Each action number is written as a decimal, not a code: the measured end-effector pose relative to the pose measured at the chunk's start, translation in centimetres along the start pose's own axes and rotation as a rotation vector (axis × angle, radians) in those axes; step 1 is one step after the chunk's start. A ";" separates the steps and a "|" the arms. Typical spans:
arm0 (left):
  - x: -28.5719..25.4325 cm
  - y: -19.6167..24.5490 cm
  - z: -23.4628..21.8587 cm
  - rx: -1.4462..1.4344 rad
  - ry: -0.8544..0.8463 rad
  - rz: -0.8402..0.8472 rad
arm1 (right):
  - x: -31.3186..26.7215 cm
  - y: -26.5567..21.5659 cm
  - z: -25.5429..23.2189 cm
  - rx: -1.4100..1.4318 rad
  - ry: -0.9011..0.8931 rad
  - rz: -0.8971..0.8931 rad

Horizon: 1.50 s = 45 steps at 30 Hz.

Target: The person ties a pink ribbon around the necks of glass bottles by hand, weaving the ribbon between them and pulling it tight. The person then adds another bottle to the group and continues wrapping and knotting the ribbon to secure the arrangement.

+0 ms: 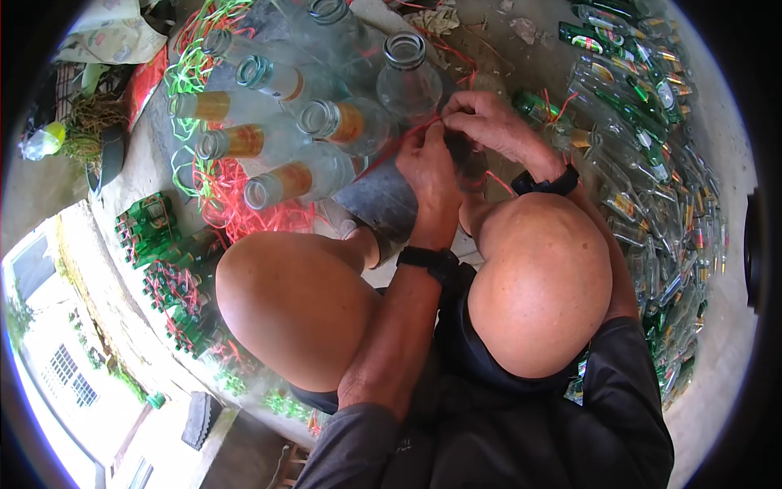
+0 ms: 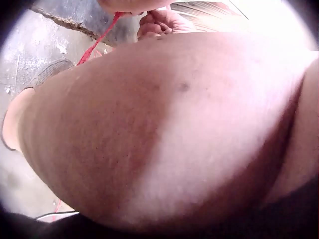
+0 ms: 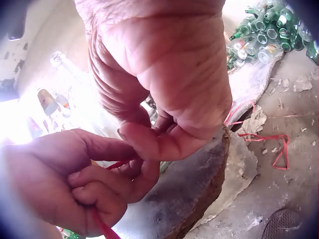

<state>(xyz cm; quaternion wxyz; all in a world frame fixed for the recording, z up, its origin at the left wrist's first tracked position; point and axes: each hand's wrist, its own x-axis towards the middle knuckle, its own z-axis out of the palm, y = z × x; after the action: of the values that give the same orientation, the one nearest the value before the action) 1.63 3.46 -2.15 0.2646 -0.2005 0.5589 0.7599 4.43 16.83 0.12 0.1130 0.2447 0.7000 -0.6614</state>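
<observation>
Head view: left hand point(image 1: 430, 175) grips red twine point(image 3: 104, 228), fingers curled; right hand point(image 1: 495, 129) pinches it, fingers closed, right beside clear bottles point(image 1: 352, 124) grouped on grey slab point(image 1: 379, 200). Twine held at slab's right edge. Red tangle point(image 1: 248, 204) near slab's left edge.
</observation>
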 end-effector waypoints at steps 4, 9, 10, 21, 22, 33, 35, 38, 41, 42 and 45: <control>-0.1 0.4 0.0 0.053 0.066 -0.014 | 0.2 0.1 -0.3 0.021 -0.019 0.012; 0.4 -0.2 0.1 0.187 0.091 0.094 | 0.1 -0.2 0.2 -0.048 0.020 -0.013; 0.4 -0.4 0.3 0.167 0.116 0.116 | 0.2 -0.1 0.2 -0.047 0.017 -0.014; 0.3 -0.1 0.1 0.005 0.014 0.012 | -0.3 1.0 -0.1 0.085 0.011 -0.047; 0.6 -0.1 -0.2 0.031 -0.008 -0.029 | -0.3 1.0 -0.2 0.085 0.013 -0.047; 1.5 0.2 -0.8 -0.051 0.009 -0.232 | 0.5 2.3 -1.2 0.373 -0.183 0.126; 1.8 0.0 -1.1 -0.044 -0.094 -0.245 | 0.8 2.5 -1.4 0.426 -0.215 0.142; 1.4 0.6 -0.9 -0.019 -0.060 -0.282 | 1.3 2.9 -1.5 0.475 -0.257 0.154; 1.4 0.6 -1.1 -0.026 -0.077 -0.292 | 1.8 3.6 -1.5 0.477 -0.271 0.149; 1.4 0.6 -1.2 -0.027 -0.077 -0.294 | 1.8 3.7 -1.5 0.482 -0.276 0.147; 1.2 0.6 -1.1 -0.060 -0.098 -0.278 | 1.8 3.4 -1.3 0.483 -0.249 0.147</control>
<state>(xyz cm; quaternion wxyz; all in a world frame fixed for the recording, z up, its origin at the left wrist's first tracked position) 0.31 2.47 -2.72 0.3883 -0.2463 0.4889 0.7413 4.79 18.42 -3.62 0.1840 0.2314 0.4834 -0.8239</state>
